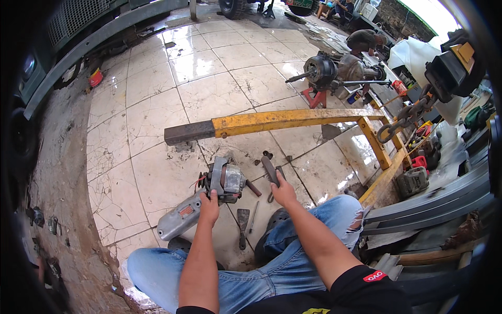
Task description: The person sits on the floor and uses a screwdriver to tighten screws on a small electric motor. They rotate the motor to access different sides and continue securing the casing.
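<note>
One metal motor-like unit [231,179] at centre of frame; left hand [209,205] grips its near edge. Right hand [284,191], just right of centre, closes around dark bar-shaped tool [270,170].

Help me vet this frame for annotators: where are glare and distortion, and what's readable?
Head view: white glare marks the floor tiles, strongest toward the top; head view: the truck bumper bows near the dark rim; head view: the left hand at the alternator looks fairly sharp.

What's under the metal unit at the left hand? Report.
Tiled floor shows around the metal unit; a grey cover's end may run underneath. Directly beneath is hidden.
</note>
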Demonstrator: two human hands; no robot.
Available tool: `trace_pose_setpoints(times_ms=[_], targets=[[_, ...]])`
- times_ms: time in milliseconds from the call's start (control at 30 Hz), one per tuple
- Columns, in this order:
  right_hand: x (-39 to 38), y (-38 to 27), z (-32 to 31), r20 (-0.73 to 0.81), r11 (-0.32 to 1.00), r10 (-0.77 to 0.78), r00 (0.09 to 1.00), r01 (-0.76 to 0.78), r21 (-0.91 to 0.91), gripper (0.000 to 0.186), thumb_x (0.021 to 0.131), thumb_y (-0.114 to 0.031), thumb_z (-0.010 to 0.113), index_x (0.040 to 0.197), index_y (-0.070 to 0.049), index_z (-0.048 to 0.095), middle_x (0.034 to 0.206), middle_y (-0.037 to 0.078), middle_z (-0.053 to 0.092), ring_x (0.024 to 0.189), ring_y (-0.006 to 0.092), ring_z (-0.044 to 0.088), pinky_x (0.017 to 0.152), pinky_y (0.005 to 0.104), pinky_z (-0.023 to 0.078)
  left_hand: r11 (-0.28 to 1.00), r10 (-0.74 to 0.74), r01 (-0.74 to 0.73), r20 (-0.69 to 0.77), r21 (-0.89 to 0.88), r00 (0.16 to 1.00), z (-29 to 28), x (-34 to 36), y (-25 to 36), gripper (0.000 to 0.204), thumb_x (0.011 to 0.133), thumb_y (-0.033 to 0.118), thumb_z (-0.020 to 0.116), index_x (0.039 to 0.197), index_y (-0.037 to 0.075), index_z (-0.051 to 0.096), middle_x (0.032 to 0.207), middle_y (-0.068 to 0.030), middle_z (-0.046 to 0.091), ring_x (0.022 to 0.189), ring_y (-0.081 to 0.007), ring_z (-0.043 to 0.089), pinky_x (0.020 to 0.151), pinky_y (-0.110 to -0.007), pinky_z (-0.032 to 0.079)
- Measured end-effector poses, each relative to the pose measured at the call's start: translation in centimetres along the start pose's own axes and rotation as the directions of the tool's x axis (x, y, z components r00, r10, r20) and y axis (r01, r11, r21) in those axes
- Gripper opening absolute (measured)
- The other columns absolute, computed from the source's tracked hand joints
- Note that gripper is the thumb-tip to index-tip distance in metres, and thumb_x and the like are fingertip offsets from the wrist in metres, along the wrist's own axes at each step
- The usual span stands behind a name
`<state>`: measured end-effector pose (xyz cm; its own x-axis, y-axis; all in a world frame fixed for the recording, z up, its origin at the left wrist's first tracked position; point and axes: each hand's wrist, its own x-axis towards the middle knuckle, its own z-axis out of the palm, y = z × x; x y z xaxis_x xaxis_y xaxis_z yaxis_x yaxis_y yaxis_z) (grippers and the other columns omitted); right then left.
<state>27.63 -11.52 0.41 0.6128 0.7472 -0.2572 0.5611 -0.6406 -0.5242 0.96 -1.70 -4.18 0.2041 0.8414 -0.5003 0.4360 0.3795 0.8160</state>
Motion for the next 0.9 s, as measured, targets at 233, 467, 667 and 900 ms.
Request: trace_pose_setpoints(times_ms=[233, 467, 667, 900], targets=[[2.8, 4.6, 5.0, 0.103, 0.976, 0.204, 0.974, -0.195, -0.094, 0.081, 0.081, -0.018, 0.065, 0.156, -0.015, 0.035, 0.122, 0.028, 0.064, 0.114, 0.0434, 0.062, 0.098, 0.0458, 0.049, 0.999, -0.042, 0.043, 0.042, -0.011, 0.998, 0.4, 1.1, 0.2, 0.062, 0.103, 0.055, 0.044, 0.145, 0.011, 0.031, 0.137, -0.0207, 0.051, 0.113, -0.0361, 0.058, 0.074, -0.054, 0.057], [-0.4, 2.7, 6.3, -0.073, 0.952, -0.008, 0.997, -0.015, -0.307, 0.051, 0.089, -0.021, 0.061, 0.139, -0.012, 0.054, 0.124, 0.021, 0.062, 0.115, 0.0439, 0.061, 0.101, 0.0513, 0.047, 0.999, -0.013, 0.006, -0.129, -0.052, 0.992, 0.0, -1.2, 0.6, 0.052, 0.105, 0.045, 0.044, 0.132, 0.000, 0.043, 0.119, -0.0314, 0.062, 0.112, -0.0455, 0.061, 0.095, -0.047, 0.046], [-1.2, 4.1, 13.5, 0.452, 0.946, 0.267, 0.851, -0.141, -0.292, 0.042, 0.091, -0.039, 0.067, 0.108, -0.001, 0.073, 0.108, 0.024, 0.072, 0.103, 0.0383, 0.070, 0.092, 0.0452, 0.055, 0.999, 0.039, -0.040, -0.146, 0.001, 0.989, 0.2, -2.2, 2.5, 0.052, 0.107, 0.044, 0.042, 0.135, 0.001, 0.041, 0.111, -0.0278, 0.064, 0.099, -0.0397, 0.065, 0.089, -0.046, 0.048], [-3.2, 4.5, 17.2, 0.424, 0.880, 0.472, 0.774, -0.384, -0.280, 0.048, 0.090, -0.044, 0.070, 0.109, 0.000, 0.072, 0.115, 0.023, 0.070, 0.109, 0.0379, 0.067, 0.092, 0.0441, 0.055, 0.992, -0.043, 0.034, -0.072, -0.121, 0.996, -0.5, -2.7, 2.8, 0.049, 0.107, 0.042, 0.045, 0.136, 0.002, 0.041, 0.111, -0.0194, 0.061, 0.099, -0.0270, 0.060, 0.083, -0.038, 0.051]])
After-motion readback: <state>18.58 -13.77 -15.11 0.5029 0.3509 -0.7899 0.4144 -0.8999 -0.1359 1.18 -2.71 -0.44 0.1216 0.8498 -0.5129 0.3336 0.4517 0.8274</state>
